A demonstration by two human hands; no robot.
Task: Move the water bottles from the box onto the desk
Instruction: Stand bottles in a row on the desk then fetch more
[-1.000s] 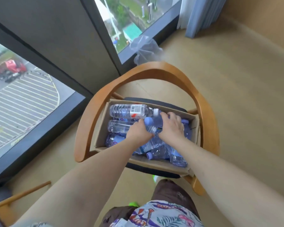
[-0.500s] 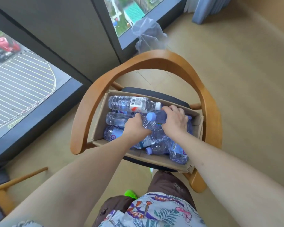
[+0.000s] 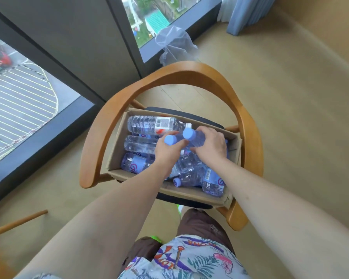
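Observation:
An open cardboard box [image 3: 193, 191] sits on the seat of a wooden armchair and holds several clear water bottles lying on their sides. My left hand [image 3: 167, 153] grips one blue-capped bottle [image 3: 170, 140] by the neck, cap pointing up. My right hand [image 3: 209, 144] grips a second blue-capped bottle [image 3: 192, 136] just beside it. Both bottles are tilted up above the pile, their bodies mostly hidden under my hands. A white-capped bottle with a red and white label [image 3: 153, 124] lies along the far side of the box. The desk is not in view.
The armchair's curved wooden back [image 3: 181, 70] arches around the box. A crumpled clear plastic bag [image 3: 174, 46] lies on the floor by the window. Dark window frames stand to the left, blue curtains at the top right, and another wooden chair part [image 3: 16, 223] at the lower left.
Both hands have risen from the pile, each drawing a blue-capped bottle upward, so two caps now show above my hands. The view has shifted closer to the box.

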